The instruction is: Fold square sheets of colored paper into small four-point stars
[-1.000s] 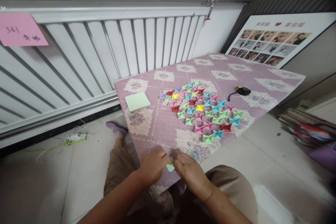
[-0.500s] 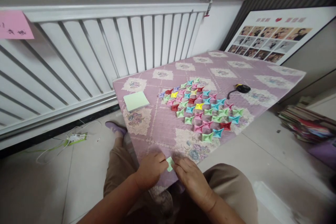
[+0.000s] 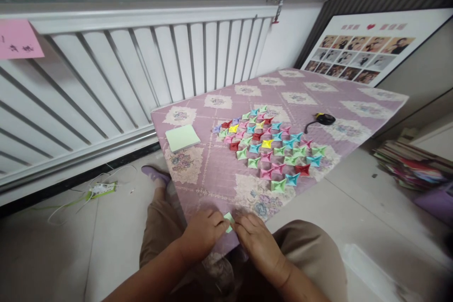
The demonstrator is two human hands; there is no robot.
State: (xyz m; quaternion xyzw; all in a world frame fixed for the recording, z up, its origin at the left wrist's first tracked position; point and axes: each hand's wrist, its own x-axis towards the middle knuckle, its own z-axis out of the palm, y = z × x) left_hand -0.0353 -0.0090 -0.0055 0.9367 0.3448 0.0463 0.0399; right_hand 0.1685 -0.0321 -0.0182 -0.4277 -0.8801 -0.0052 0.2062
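On camera, I'm closing left hand [image 3: 202, 232] and right hand [image 3: 256, 239] fingers onto green paper [image 3: 229, 220]; the table [image 3: 220, 170] is bearing folded papers [image 3: 267, 144].

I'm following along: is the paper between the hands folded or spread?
Apparently folded: the green paper looks smaller than the stacked sheets, though nearer.

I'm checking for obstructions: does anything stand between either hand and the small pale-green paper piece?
Nothing visible does: the left hand and right hand both touch the small pale-green paper piece, above the purple floral tablecloth.
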